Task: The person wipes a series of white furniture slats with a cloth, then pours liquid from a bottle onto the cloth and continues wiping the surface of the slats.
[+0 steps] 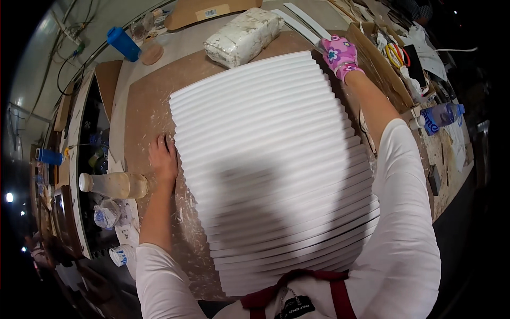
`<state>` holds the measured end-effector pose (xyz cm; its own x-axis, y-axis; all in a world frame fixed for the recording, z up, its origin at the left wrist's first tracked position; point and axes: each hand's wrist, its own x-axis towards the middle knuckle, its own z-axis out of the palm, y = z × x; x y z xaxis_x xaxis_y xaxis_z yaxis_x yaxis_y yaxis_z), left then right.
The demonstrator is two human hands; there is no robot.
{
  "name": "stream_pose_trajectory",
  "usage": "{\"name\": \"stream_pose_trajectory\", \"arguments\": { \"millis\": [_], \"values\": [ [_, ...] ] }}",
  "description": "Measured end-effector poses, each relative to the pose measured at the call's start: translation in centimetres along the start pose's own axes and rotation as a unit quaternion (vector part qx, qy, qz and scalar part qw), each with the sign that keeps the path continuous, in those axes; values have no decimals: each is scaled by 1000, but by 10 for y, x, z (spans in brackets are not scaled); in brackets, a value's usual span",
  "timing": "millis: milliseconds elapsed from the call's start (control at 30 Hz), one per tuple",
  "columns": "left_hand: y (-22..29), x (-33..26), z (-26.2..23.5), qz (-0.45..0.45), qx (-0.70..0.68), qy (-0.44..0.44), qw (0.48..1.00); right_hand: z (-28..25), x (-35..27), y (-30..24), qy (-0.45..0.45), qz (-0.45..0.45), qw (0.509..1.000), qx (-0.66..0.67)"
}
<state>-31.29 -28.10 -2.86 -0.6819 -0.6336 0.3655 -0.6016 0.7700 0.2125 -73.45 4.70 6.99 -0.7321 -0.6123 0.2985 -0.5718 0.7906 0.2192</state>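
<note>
Many long white strips [265, 133] lie side by side in a broad stack on a brown board [146, 114] in front of me. My left hand [163, 158], bare, rests open on the board just beside the stack's left edge, its fingers stretched away from me. At the far right my right hand [341, 56] wears a pink flowered glove. Its fingers are curled at the near end of loose white strips [304, 25] that run away toward the table's back. How many strips it grips is hidden by the glove.
A plastic-wrapped white block [244, 36] stands behind the stack. To the right are a cardboard box [382, 72] holding tools and a water bottle [441, 116]. Along the left stand a blue bottle [123, 43], a bottle of cloudy liquid [114, 185] and a crumpled clear bottle [107, 214].
</note>
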Motion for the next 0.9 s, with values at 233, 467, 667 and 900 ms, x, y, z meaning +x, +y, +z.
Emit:
{"name": "stream_pose_trajectory", "arguments": {
  "millis": [233,467,667,900],
  "values": [
    [-9,0,-6,13,7,4,1000,21,-3,-26,6,21,995,99],
    [-42,-5,16,24,20,54,998,-50,-11,-222,230,-295,874,309],
    [-21,4,20,49,-49,31,997,-30,-38,-315,26,-262,912,314],
    [-45,-8,16,-7,34,47,998,-11,-16,-96,31,15,989,143]
  ]
}}
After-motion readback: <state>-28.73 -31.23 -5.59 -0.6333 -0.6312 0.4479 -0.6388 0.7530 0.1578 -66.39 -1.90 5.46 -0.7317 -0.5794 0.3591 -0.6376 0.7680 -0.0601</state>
